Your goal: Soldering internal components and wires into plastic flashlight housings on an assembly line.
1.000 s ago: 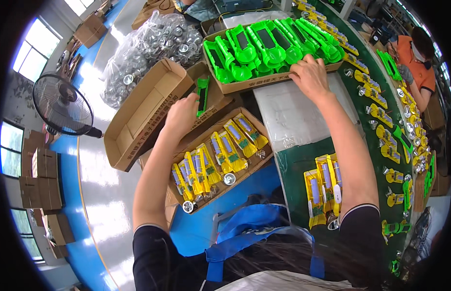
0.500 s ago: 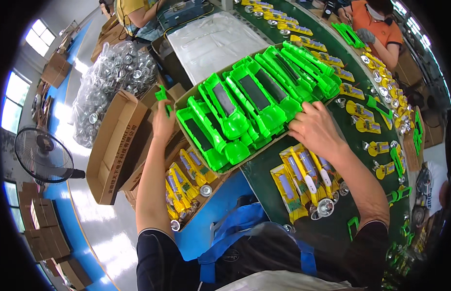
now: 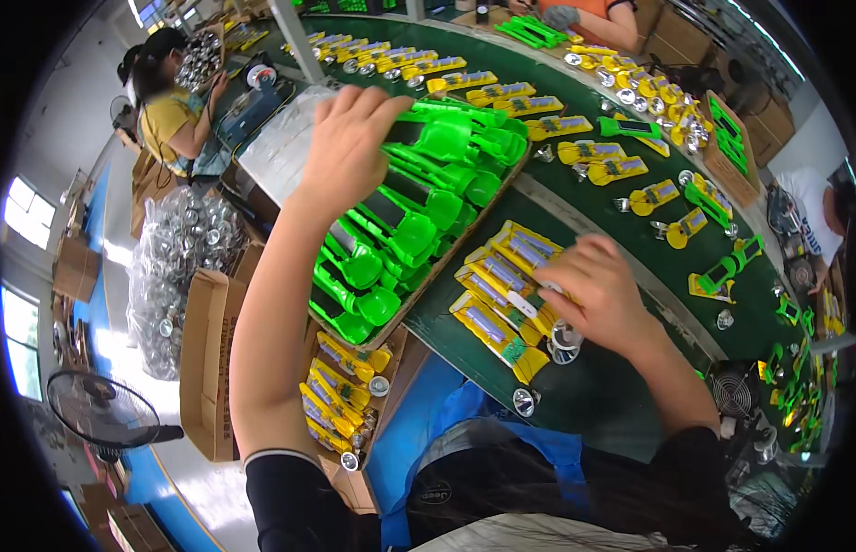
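Observation:
A cardboard box [image 3: 465, 241] full of green plastic flashlight housings [image 3: 414, 235], some with dark panels, lies tilted in front of me. At the box's far left, my left hand [image 3: 350, 147] has its fingers bent around the end of one green housing; the fingertips are partly hidden. To the right of the box, my right hand [image 3: 598, 290] hovers at a cluster of yellow flashlight inserts [image 3: 506, 276], thumb and fingers apart. Beneath that hand are a white strip [image 3: 522, 304] and a round silver reflector [image 3: 565, 342]. Another reflector [image 3: 524, 401] lies nearer me.
At left are a carton of yellow inserts [image 3: 340, 396], an open carton [image 3: 207, 368], a bag of reflectors [image 3: 184, 267] and a fan [image 3: 101, 409]. Rows of yellow inserts [image 3: 589, 152] line the green bench [image 3: 593, 396]. Co-workers [image 3: 175, 124] sit beyond.
My left hand has moved from the box's left side, where it held a green piece, over to the housings. My right hand has left the box's edge and come down to the yellow inserts. The view has shifted.

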Tool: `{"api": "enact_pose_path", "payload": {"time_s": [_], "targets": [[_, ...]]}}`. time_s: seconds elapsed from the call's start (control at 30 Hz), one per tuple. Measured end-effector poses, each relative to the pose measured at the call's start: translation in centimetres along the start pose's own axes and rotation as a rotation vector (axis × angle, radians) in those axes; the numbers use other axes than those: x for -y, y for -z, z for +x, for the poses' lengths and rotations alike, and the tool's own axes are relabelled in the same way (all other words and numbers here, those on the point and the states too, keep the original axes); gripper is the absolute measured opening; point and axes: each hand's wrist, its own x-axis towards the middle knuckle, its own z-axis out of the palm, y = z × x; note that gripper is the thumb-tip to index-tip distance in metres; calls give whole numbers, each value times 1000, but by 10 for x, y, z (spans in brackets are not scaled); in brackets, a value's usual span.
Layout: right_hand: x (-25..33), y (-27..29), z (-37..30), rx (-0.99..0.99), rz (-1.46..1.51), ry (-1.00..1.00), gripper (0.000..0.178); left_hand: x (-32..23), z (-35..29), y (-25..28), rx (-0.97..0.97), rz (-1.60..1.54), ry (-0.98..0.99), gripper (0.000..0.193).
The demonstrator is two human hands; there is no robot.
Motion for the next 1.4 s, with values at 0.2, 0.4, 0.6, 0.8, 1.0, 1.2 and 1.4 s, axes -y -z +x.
{"api": "enact_pose_path", "payload": {"time_s": [0.2, 0.4, 0.6, 0.8, 1.0, 1.2, 1.4], "targets": [[29, 48, -143, -41, -100, -521, 14, 6, 92, -120, 792, 27, -126, 111], [71, 65, -242, -362, -142, -1058, 6, -5, 116, -145, 608, -184, -347, 90], [83, 58, -312, -695, 75, -1329, 12, -22, 95, -120, 456, -81, -410, 74], [87, 61, -358, -1023, 218, -1350, 20, 7, 66, -124, 142, 31, -258, 79], [106, 59, -423, -1809, 831, -1179, 38, -171, 86, -17, -149, -176, -397, 55], [96, 64, -441, -2136, 1104, -751, 37, -414, -14, -7, 483, -610, -760, 57], [61, 72, -450, -2275, 1263, -533, 27, -499, -15, -52, 309, -603, -568, 81]]}}
